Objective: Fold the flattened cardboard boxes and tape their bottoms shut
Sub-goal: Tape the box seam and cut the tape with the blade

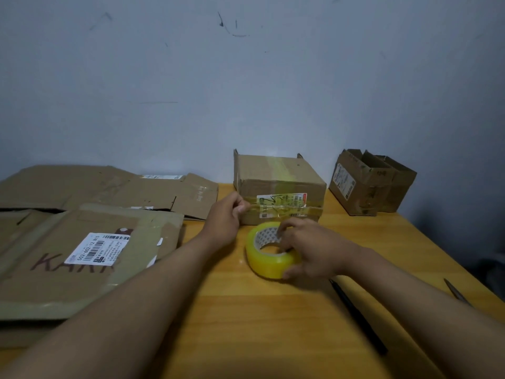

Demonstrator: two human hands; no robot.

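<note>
Head view: a folded cardboard box [280, 188] sits on the wooden table [246, 324] at about twelve o'clock, close to the wall [246, 77], its flaps closed on top with a yellowish strip of tape running over them and down the near side. A white label [281, 205] covers part of that near face. The left hand [225, 218] reaches to the box's lower left corner, at eleven o'clock, with fingers curled and pinching the loose end of tape against the cardboard. The right hand [308, 248] grips the roll of yellow tape [269, 250], which stands tilted on the table just in front of the box; fingers go through the core and the thumb sits on the outer rim.

At nine o'clock lies a stack of flattened boxes [90, 242], the top one bearing a shipping label and dark handwriting. A second folded box [369, 183] stands at two o'clock, flaps up and open. A black pen [358, 317] lies at four o'clock beside the right forearm, and scissors [456, 292] show near the table's right edge, partly hidden.
</note>
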